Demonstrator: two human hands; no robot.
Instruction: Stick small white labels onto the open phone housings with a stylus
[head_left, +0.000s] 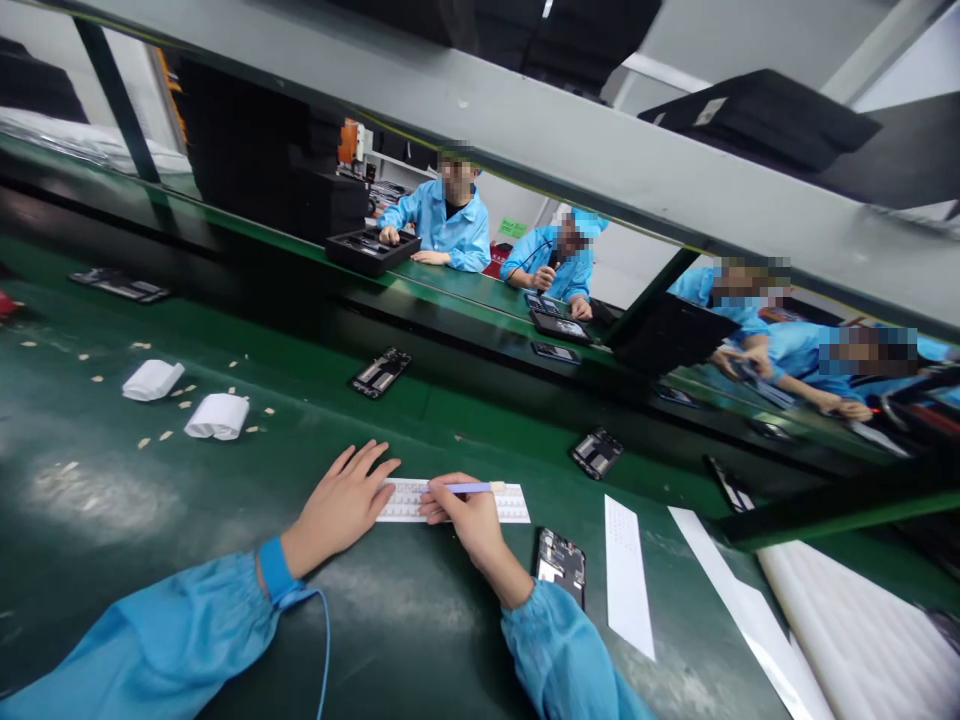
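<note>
On the green table lies a white label sheet [511, 503] with rows of small printed marks. My left hand [346, 505] rests flat at its left end, fingers spread, with a blue strap and cord around the wrist. A slim lilac pen [471, 488] is pinched in my right hand [469, 515], over the middle of the sheet. The pen's pale end points right, and its working tip is hidden by my fingers. Close to my right wrist is an opened phone [561, 566] with its inner parts showing.
Another narrow white sheet [628, 575] lies to the right, near white padding [862, 620]. Two folded white wads [217, 416] and scattered scraps are at left. Opened phones [381, 372] sit on the sunken strip beyond. Across it, several people in blue [459, 225] work behind a shelf frame.
</note>
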